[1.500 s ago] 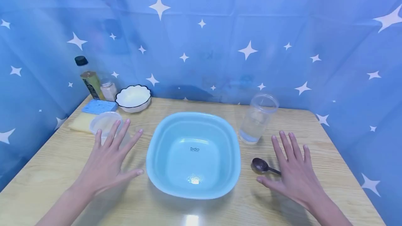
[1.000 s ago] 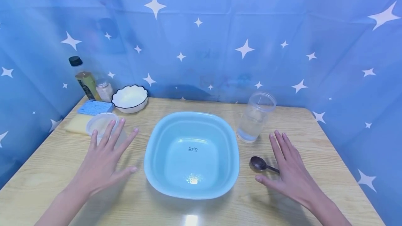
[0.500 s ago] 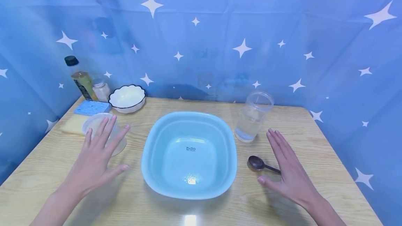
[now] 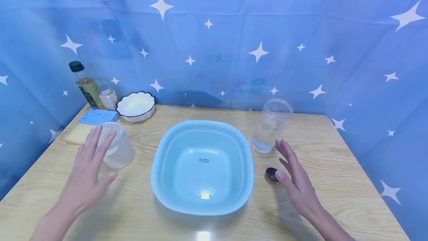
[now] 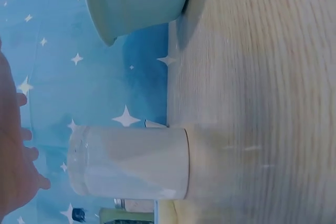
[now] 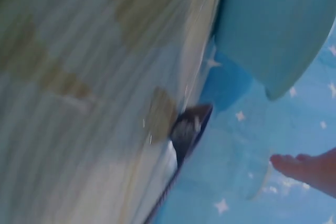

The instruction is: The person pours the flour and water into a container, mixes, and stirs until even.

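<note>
A light blue basin (image 4: pixel 203 205) stands in the middle of the wooden table. My left hand (image 4: pixel 83 177) hovers with extended fingers in front of a translucent plastic tub (image 4: pixel 120 151), apart from it in the left wrist view (image 5: pixel 128 163). On the other side, my right hand (image 4: pixel 299 183) is held above a dark spoon (image 4: pixel 271 174), covering most of its handle in the head view. The spoon's bowl and handle show in the right wrist view. Beyond the right fingertips stands a clear cup (image 4: pixel 267 133) of clear liquid. Neither hand holds anything.
At the back left are a black-capped bottle (image 4: pixel 88 88), a small jar (image 4: pixel 108 99), a scalloped white bowl (image 4: pixel 136 107), a blue sponge (image 4: pixel 98 116) and a yellow sponge (image 4: pixel 79 133). A blue star-patterned curtain (image 4: pixel 207 40) hangs behind the table.
My left hand has moved left, uncovering more of the tub. My right hand has turned onto its side and shifted left over the spoon's handle. The objects have stayed put.
</note>
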`<state>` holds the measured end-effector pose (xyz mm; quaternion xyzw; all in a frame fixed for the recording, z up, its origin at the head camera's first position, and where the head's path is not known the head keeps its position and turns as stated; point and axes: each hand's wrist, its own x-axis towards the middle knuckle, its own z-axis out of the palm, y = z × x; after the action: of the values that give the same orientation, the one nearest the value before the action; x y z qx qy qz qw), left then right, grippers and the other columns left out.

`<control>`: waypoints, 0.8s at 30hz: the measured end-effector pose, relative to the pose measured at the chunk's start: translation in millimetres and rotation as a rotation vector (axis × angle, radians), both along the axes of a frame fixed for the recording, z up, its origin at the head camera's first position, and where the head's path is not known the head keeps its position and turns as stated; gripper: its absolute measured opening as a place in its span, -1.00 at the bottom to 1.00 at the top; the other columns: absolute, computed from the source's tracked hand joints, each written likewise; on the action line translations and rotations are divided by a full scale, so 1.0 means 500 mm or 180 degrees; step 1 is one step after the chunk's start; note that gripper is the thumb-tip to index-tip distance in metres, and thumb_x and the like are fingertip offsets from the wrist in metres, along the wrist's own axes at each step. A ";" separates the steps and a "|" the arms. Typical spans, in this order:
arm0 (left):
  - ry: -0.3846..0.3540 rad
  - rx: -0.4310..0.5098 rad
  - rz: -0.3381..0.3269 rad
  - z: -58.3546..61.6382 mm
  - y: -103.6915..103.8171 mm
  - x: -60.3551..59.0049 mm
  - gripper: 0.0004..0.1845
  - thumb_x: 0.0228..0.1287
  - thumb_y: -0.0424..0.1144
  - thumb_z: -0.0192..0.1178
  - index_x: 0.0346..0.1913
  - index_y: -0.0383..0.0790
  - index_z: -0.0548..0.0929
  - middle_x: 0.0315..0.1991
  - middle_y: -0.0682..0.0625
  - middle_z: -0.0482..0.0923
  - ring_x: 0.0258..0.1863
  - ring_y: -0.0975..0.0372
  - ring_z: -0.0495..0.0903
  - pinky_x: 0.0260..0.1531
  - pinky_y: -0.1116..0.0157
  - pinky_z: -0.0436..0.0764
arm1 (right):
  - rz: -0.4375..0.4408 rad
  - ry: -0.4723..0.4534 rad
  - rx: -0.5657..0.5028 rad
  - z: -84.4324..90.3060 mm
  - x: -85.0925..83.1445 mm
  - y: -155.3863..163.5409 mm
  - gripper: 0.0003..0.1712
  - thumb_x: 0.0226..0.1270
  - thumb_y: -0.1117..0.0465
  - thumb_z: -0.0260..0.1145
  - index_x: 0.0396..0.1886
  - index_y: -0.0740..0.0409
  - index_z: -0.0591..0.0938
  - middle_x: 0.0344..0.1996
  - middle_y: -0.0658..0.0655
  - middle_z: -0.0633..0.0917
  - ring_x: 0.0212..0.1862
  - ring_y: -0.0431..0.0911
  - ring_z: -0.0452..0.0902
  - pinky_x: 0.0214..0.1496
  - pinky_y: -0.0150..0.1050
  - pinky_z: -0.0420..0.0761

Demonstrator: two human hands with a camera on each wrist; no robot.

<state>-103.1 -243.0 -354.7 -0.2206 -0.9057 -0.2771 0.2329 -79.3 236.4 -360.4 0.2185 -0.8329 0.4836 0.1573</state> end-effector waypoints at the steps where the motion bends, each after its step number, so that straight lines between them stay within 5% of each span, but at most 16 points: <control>1: -0.0053 0.0124 0.0016 -0.002 -0.002 0.001 -0.18 0.24 0.32 -0.12 0.46 -0.04 0.05 0.47 -0.12 -0.25 0.41 -0.07 -0.29 0.24 -0.26 -0.34 | 0.0131 -0.0040 -0.0193 0.000 -0.001 -0.005 -0.30 0.40 0.35 -0.08 0.47 0.15 -0.06 0.38 0.29 0.12 0.38 -0.06 0.05 0.27 -0.46 0.24; 6: -0.0382 0.0808 0.0278 -0.011 -0.007 0.000 -0.36 0.38 -0.15 -0.16 0.48 -0.02 -0.06 0.48 -0.02 -0.37 0.41 -0.01 -0.33 0.20 -0.32 -0.33 | 0.0523 -0.0284 -0.0885 0.000 -0.010 -0.032 -0.29 0.38 0.44 -0.21 0.48 0.13 -0.15 0.38 0.38 0.04 0.37 -0.06 0.06 0.26 -0.42 0.28; 10: -0.0555 0.1234 0.0622 -0.017 -0.015 -0.004 -0.13 0.06 -0.58 -0.35 0.49 0.00 -0.18 0.48 0.06 -0.40 0.42 0.19 -0.37 0.32 -0.08 -0.29 | 0.0605 -0.0425 -0.0944 -0.003 -0.016 -0.053 -0.27 0.38 0.45 -0.19 0.48 0.10 -0.16 0.38 0.38 0.02 0.37 -0.04 0.06 0.27 -0.42 0.27; 14: -0.0511 0.1780 0.0521 -0.027 -0.027 -0.006 -0.33 0.39 -0.23 -0.22 0.48 0.07 -0.18 0.47 0.11 -0.32 0.40 0.32 -0.31 0.35 0.30 -0.29 | 0.0629 -0.0595 -0.0890 -0.006 -0.019 -0.063 -0.26 0.39 0.44 -0.17 0.48 0.09 -0.18 0.41 0.31 0.01 0.39 0.05 0.01 0.29 -0.42 0.22; 17: -0.0593 0.2245 0.0299 -0.039 -0.035 -0.011 -0.27 0.36 0.16 -0.16 0.47 0.13 -0.19 0.47 0.12 -0.30 0.41 0.30 -0.28 0.35 0.32 -0.30 | 0.0677 -0.0707 -0.0882 -0.007 -0.021 -0.068 -0.26 0.39 0.43 -0.15 0.48 0.13 -0.20 0.41 0.30 -0.01 0.38 0.19 -0.05 0.31 -0.42 0.19; 24: -0.1067 0.3894 0.0003 -0.077 -0.034 -0.041 -0.10 0.23 0.19 0.04 0.46 0.18 -0.27 0.48 0.08 -0.40 0.42 0.25 -0.33 0.35 0.30 -0.36 | 0.0641 -0.1227 -0.0843 -0.017 -0.031 -0.079 -0.24 0.43 0.31 -0.10 0.49 0.01 -0.22 0.43 0.24 -0.09 0.40 0.22 -0.17 0.32 -0.34 0.16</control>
<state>-123.6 -259.9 -393.1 -0.0009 -0.6078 -0.7753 0.1719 -94.6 197.1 -368.8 0.1816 -0.7509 0.6344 -0.0262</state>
